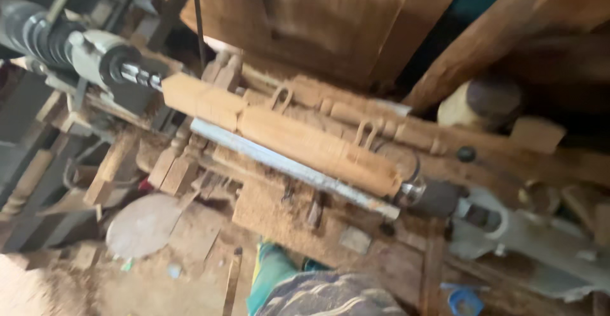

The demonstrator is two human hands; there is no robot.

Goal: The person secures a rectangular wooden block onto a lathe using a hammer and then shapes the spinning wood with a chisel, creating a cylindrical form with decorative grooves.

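Neither of our hands shows in the view, so we cannot tell how they are held. We see the lathe bed (273, 217) buried in sawdust, the long wooden workpiece (286, 135) mounted between headstock (95, 59) and tailstock (445, 198), and the metal tool rest (292, 168) lying just before it.
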